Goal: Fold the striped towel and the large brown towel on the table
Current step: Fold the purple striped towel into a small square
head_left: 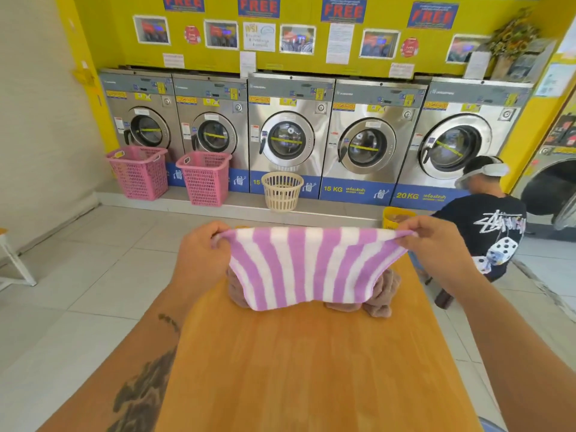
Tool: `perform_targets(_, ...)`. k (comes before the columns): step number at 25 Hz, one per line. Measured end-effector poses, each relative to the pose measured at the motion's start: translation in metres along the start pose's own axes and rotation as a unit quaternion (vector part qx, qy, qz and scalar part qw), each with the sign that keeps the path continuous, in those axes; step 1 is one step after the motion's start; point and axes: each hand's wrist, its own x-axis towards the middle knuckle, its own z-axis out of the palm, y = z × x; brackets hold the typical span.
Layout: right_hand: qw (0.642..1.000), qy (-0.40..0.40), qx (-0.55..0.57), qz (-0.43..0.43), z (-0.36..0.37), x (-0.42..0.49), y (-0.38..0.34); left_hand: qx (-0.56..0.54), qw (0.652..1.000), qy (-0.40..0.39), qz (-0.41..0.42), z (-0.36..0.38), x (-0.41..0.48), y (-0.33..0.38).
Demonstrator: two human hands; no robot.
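Note:
The striped towel (308,266), purple and white, hangs stretched in the air above the far part of the wooden table (311,369). My left hand (199,251) pinches its upper left corner and my right hand (436,244) pinches its upper right corner. Its lower edge drops close to the tabletop. Behind it lies the large brown towel (381,294), crumpled in a heap on the table and mostly hidden by the striped one.
A person in a black shirt (489,232) crouches at the table's far right beside a yellow basket (396,218). Washing machines (290,135) line the back wall, with two pink baskets (204,179) and a beige basket (282,191) before them.

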Motion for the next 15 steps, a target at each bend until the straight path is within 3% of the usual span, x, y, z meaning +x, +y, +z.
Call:
perform_targets(4, 0.976, -0.189, -0.037, 0.106, 0.016, -0.075, 0.083, 0.058, 0.968, -0.215, -0.114, -0.003, -0.085, -0.065)
perform_targets(7, 0.943, -0.259, -0.068, 0.196, 0.038, -0.12, 0.127, 0.118, 0.922, -0.33, -0.168, 0.001, -0.128, -0.102)
perform_targets(9, 0.937, -0.265, -0.072, 0.216, 0.046, -0.136, 0.137, 0.125, 0.906, -0.359, -0.185, 0.003, -0.137, -0.109)
perform_targets(15, 0.958, -0.194, -0.076, 0.197, 0.039, -0.128, 0.127, 0.0, 0.861, -0.394, -0.323, 0.007, -0.13, -0.112)
